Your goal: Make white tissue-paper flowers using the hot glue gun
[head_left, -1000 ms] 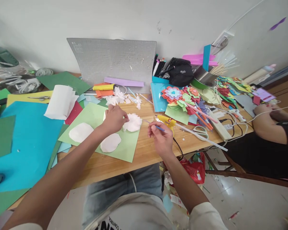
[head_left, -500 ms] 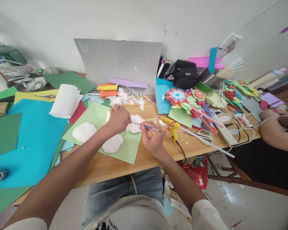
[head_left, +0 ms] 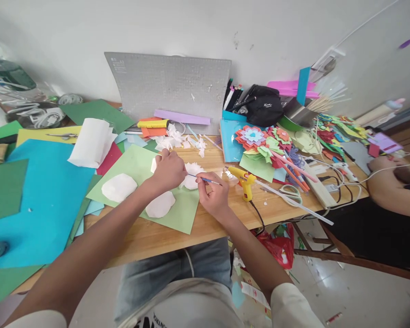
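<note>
My right hand (head_left: 213, 193) is closed in a pinch around a thin blue paintbrush (head_left: 210, 181), held nearly level. The brush's left end reaches the fingertips of my left hand (head_left: 171, 169). Those fingers are pinched together, and what lies between them is hidden. Beneath both hands a light green paper sheet (head_left: 182, 218) lies at an angle. On it are a white rounded paper piece (head_left: 119, 187) at the left and another white piece (head_left: 160, 205) nearer me. A ruffled white paper flower (head_left: 190, 180) sits just behind the brush, partly covered by my right hand.
A yellow glue gun (head_left: 242, 180) stands right of my hand, with scissors (head_left: 291, 193) beyond. Paper flowers (head_left: 254, 136) lie behind it. A grey cutting mat (head_left: 172, 86) leans on the wall. Blue paper (head_left: 54, 191) covers the left side. Another person's arm (head_left: 391, 184) rests at far right.
My right hand and the paintbrush have shifted slightly left, bringing the brush's end up to my left fingertips. My left hand has hardly moved.
</note>
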A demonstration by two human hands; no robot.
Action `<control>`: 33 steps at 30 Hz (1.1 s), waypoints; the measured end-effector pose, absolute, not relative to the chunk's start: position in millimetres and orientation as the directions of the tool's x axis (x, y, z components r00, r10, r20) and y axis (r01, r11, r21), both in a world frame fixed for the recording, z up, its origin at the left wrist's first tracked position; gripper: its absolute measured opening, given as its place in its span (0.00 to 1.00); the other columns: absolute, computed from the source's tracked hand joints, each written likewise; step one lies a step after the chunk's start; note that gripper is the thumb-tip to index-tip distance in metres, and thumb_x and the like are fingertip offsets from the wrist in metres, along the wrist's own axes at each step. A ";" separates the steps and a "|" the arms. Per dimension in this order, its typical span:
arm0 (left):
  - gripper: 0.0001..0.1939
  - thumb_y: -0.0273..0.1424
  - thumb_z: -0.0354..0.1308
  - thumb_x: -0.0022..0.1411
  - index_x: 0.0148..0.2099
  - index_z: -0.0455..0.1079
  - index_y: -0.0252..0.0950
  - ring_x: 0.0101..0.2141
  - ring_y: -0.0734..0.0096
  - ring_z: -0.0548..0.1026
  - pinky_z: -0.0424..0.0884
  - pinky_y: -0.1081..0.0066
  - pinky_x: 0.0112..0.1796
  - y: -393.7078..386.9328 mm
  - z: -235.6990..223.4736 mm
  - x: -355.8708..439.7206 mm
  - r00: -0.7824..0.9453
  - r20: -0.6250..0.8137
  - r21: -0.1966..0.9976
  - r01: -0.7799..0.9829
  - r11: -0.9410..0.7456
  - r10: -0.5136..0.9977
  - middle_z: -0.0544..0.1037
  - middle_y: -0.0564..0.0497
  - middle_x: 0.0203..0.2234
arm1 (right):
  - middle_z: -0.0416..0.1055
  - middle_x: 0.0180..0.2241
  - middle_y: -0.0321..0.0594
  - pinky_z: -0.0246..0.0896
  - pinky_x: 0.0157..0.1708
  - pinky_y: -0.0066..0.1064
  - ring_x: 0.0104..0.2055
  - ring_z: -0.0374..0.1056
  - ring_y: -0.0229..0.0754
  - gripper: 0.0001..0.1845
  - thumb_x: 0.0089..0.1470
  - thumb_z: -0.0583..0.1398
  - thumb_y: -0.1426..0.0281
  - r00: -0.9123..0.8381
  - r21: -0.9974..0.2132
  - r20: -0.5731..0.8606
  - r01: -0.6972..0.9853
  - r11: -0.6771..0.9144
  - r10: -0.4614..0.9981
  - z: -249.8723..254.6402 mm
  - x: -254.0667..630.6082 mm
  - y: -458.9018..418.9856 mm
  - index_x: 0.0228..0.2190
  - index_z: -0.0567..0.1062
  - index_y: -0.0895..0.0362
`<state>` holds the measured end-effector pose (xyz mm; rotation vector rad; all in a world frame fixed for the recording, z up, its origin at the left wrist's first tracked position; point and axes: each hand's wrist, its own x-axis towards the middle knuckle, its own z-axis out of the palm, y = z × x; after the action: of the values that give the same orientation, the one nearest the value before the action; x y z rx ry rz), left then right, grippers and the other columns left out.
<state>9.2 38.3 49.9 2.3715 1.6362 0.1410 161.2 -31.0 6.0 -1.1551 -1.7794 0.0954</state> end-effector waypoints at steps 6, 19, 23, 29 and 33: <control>0.11 0.32 0.55 0.58 0.34 0.78 0.35 0.49 0.44 0.62 0.61 0.52 0.44 39.7 43.3 7.7 0.376 -0.036 0.286 0.892 -0.351 0.926 0.73 0.38 0.39 | 0.76 0.32 0.41 0.68 0.38 0.34 0.36 0.71 0.42 0.07 0.58 0.55 0.75 -0.087 -0.520 0.655 0.670 0.531 0.751 6.2 160.9 -28.7 0.33 0.73 0.55; 0.08 0.34 0.58 0.59 0.36 0.77 0.38 0.48 0.46 0.61 0.62 0.51 0.44 34.0 41.9 -0.7 0.327 0.097 0.384 0.859 -0.338 0.940 0.71 0.41 0.39 | 0.74 0.31 0.41 0.67 0.38 0.34 0.36 0.70 0.43 0.07 0.57 0.54 0.75 -0.125 -0.499 0.622 0.697 0.515 0.773 6.3 160.2 -24.5 0.32 0.71 0.55; 0.07 0.34 0.59 0.58 0.38 0.76 0.40 0.47 0.48 0.61 0.63 0.53 0.43 29.9 26.1 -2.8 0.254 0.237 0.452 0.825 -0.338 0.938 0.70 0.43 0.39 | 0.74 0.31 0.41 0.66 0.37 0.34 0.36 0.70 0.43 0.07 0.58 0.54 0.75 -0.127 -0.497 0.619 0.701 0.511 0.775 5.7 160.0 -25.2 0.33 0.71 0.55; 0.08 0.30 0.52 0.63 0.39 0.73 0.38 0.46 0.53 0.62 0.63 0.55 0.45 21.5 12.2 -4.2 0.185 0.393 0.513 0.769 -0.381 0.901 0.72 0.44 0.37 | 0.74 0.32 0.42 0.66 0.36 0.34 0.36 0.70 0.43 0.07 0.58 0.53 0.74 -0.098 -0.498 0.663 0.682 0.535 0.742 1.8 160.1 -26.8 0.34 0.71 0.55; 0.08 0.29 0.52 0.63 0.38 0.73 0.39 0.44 0.55 0.64 0.63 0.56 0.46 18.5 13.7 -7.5 0.217 0.428 0.516 0.738 -0.434 0.877 0.73 0.46 0.36 | 0.73 0.31 0.41 0.65 0.32 0.33 0.33 0.69 0.41 0.06 0.59 0.54 0.73 -0.045 -0.505 0.707 0.666 0.549 0.706 4.8 160.2 -30.6 0.35 0.71 0.55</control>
<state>-7.5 18.5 13.7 2.2852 1.5423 1.0183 160.2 -30.6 4.8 -1.1467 -1.7462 0.0478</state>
